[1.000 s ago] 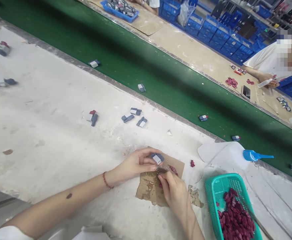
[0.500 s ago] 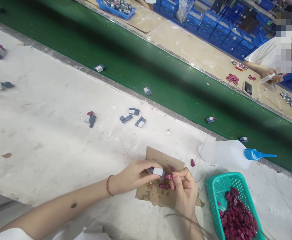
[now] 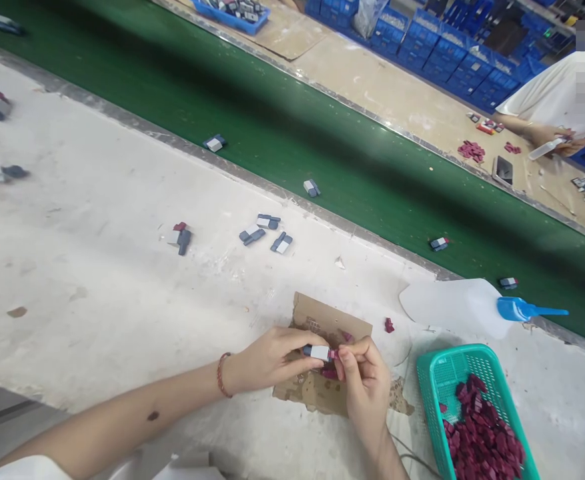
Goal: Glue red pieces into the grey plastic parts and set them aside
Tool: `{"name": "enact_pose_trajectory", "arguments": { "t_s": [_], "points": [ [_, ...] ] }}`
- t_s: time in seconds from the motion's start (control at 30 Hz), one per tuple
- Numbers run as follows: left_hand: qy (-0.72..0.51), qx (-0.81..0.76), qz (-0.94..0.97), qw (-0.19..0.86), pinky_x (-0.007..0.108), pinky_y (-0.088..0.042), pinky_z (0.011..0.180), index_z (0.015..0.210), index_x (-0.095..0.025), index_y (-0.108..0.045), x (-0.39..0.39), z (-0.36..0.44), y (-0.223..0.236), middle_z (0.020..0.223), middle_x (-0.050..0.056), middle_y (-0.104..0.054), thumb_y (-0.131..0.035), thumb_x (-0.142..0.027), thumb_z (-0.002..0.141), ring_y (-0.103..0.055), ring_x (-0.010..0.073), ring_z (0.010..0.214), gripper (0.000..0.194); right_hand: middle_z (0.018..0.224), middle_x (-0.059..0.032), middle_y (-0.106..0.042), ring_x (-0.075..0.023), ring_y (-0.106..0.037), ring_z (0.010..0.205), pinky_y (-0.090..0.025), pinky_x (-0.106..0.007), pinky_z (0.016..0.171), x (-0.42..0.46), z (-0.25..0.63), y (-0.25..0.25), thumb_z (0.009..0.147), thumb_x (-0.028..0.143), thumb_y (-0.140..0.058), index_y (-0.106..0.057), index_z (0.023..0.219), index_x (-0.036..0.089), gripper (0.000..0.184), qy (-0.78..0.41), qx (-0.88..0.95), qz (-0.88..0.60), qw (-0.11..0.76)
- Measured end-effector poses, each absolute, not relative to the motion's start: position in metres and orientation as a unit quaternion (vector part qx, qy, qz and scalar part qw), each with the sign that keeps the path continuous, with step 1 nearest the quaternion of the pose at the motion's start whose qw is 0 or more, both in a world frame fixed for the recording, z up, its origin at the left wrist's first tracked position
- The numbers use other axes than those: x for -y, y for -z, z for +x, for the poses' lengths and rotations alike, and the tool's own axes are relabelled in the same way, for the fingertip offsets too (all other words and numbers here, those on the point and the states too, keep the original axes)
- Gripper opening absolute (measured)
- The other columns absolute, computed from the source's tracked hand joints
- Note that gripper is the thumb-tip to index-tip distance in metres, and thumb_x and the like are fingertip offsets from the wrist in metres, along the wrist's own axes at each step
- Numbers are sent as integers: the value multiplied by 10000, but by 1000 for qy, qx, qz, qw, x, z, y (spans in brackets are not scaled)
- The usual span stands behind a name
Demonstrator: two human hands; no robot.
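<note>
My left hand [image 3: 272,357] is closed on a small grey-and-white block-shaped piece [image 3: 318,352], its thumb and fingers on either side. In a pinch, my right hand [image 3: 366,373] holds a small dark-red piece [image 3: 333,355] against the right end of that block. Both hands are over a stained sheet of brown cardboard [image 3: 332,310], where more dark-red pieces [image 3: 328,373] lie partly hidden by my fingers. A green plastic basket [image 3: 425,387] to the right of my right hand holds a heap of dark-red pieces [image 3: 482,427].
A white bottle [image 3: 452,307] with a blue nozzle [image 3: 527,310] lies beyond the basket. Several grey-and-white pieces [image 3: 267,230] rest on the white table. Others ride a green conveyor belt [image 3: 252,107]. Across it, another person's hand [image 3: 555,141] works beside dark-red pieces [image 3: 471,151].
My hands have come together, bringing the dark-red piece to the end of the grey-and-white block, which has turned. Pieces on the belt have moved rightward.
</note>
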State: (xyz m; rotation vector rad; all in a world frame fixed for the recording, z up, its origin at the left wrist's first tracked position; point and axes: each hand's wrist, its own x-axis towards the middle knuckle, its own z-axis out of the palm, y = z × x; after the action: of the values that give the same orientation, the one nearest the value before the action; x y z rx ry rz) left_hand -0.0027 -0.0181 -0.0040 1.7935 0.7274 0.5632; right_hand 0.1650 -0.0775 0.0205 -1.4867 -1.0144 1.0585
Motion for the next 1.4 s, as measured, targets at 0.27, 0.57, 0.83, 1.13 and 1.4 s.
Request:
{"name": "enact_pose_trajectory", "arguments": {
  "t_s": [0.27, 0.57, 0.83, 1.13, 1.4],
  "points": [
    [-275, -294, 763, 506, 217, -522, 702, 1050, -173, -675, 20, -2, 10, 905, 59, -762, -458, -432, 989, -689, 155, 749, 343, 573, 22, -541, -113, -490, 495, -415, -211, 463, 81, 162, -15, 890, 473, -601, -544, 676, 200, 352, -431, 427, -637, 476],
    [-267, -299, 751, 524, 234, -550, 751, 1007, -192, -707, 15, 0, -3, 920, 54, -753, -518, -359, 969, -695, 162, 812, 255, 561, 23, -563, -118, -505, 484, -411, -217, 464, 80, 169, -18, 900, 432, -585, -598, 721, 197, 296, -448, 433, -621, 475],
    [-300, -393, 763, 416, 328, -547, 838, 1129, -192, -670, -80, 9, -18, 1070, 70, -732, -548, -377, 918, -675, 221, 947, 306, 633, 0, -610, -139, -536, 539, -421, -240, 501, 100, 217, -45, 855, 324, -622, -645, 733, 202, 174, -249, 406, -700, 532],
    [-274, -438, 819, 251, 456, -284, 1129, 1100, -78, -628, -201, 48, -15, 1159, 79, -634, -461, -143, 898, -460, 295, 1223, 270, 783, -66, -717, -229, -643, 696, -490, -319, 615, 179, 307, -51, 817, 432, -620, -708, 848, 193, 257, -62, 335, -853, 396],
    [-238, -339, 856, 309, 387, -362, 1076, 943, -146, -676, -185, 93, -8, 1068, 71, -649, -547, -102, 813, -539, 243, 1065, 189, 937, -71, -736, -286, -669, 895, -519, -416, 789, 182, 324, -42, 834, 281, -554, -723, 880, 274, 176, -165, 544, -800, 192]
  ]
}}
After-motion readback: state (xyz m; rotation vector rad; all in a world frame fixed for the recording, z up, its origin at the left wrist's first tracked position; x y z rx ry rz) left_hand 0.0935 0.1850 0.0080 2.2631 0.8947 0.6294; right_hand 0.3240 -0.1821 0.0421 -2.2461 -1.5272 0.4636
